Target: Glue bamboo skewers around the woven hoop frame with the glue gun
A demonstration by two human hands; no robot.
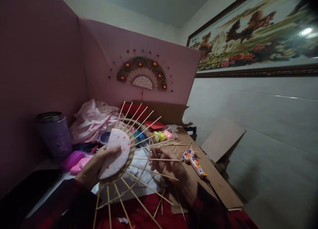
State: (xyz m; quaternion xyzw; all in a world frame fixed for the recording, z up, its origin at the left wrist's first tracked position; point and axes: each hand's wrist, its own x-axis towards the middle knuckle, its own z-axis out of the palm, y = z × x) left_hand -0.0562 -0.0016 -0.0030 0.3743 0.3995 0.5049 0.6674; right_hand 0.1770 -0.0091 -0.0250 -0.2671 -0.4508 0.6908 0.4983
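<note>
Stick fan (125, 156) is seemingly being woven — left hand (96, 161) pinching it, right hand (175, 167) hiding its grip — next likely needing tension.

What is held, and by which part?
The stick fan, by its dotted half-disc, in the left grip; whether the right grip holds anything is unclear.

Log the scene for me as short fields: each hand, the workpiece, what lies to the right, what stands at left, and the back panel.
left hand: grips the half-disc, thumb on its spotted face
right hand: among the sticks; exact grip unclear
workpiece: half-disc with woven rim, sticks fanning outward, cord linking them
right: flowered tool and loose sticks on cardboard
left: purple cup
panel: pink, bearing a fan-shaped decoration
</note>
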